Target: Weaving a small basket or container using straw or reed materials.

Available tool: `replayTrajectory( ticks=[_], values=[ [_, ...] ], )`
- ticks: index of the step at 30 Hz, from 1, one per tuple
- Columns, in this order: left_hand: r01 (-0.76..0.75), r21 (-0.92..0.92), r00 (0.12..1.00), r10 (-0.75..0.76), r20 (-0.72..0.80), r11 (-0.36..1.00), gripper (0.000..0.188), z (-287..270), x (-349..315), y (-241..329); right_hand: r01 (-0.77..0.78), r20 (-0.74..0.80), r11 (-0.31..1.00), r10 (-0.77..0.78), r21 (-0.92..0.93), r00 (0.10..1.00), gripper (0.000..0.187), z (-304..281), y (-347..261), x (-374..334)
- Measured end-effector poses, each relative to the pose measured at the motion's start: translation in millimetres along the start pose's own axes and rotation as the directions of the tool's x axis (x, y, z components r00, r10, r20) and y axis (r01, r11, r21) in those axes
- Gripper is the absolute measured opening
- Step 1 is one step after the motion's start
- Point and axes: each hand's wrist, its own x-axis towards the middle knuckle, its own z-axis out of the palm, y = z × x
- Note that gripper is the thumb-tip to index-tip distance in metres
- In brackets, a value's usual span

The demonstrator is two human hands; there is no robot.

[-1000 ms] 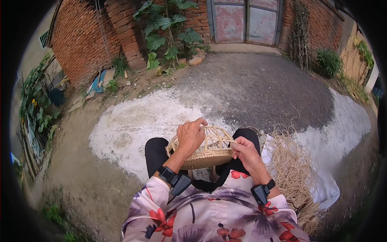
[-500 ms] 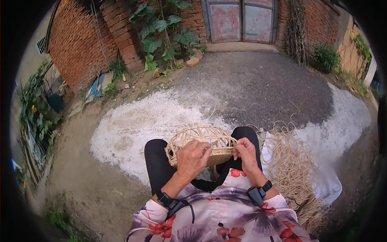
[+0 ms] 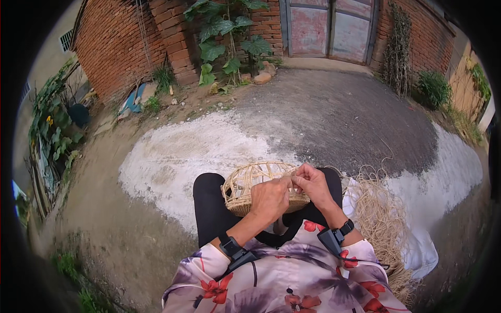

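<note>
A partly woven basket [image 3: 239,204] of pale straw-coloured strands rests on my lap between my knees. Its lower wall is tightly woven, while open loops arch above it. My left hand [image 3: 270,200] is closed over the near rim, right of the basket's middle. Close against its fingertips, my right hand [image 3: 314,187] pinches at the basket's right side. Whatever lies between those fingertips is too small to tell. Both hands hide part of the rim and wall.
A tangled heap of pale cord [image 3: 377,211] lies by my right leg, partly on a white sack [image 3: 421,255]. Ahead, pale and dark ground leads to a metal double door [image 3: 330,28] in a brick wall [image 3: 117,52]. Leafy plants [image 3: 229,31] grow beside it.
My right hand has moved left along the rim to meet my left hand. The left hand has shifted slightly right on the basket. The whole view has swung a little.
</note>
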Motion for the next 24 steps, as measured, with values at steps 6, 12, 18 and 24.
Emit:
replayTrajectory(
  ticks=[6,12,18,24],
  values=[
    [0.022,-0.016,1.0,-0.022,-0.001,1.0,0.01,6,1,1,0.139,0.008,0.423,-0.298,-0.895,0.955,0.02,20,1,-14],
    [0.039,-0.044,0.999,-0.041,-0.025,0.998,0.008,11,0,2,0.14,-0.005,0.446,-0.309,-0.884,0.951,0.018,23,9,-11],
    [0.052,-0.107,0.995,-0.061,-0.082,0.993,0.009,8,1,2,0.046,-0.107,0.467,-0.296,-0.883,0.949,0.019,31,6,-5],
    [0.068,-0.208,0.977,-0.108,-0.186,0.976,0.011,-20,-1,1,0.191,0.034,0.392,-0.373,-0.9,0.927,0.021,38,-30,-6]
  ],
)
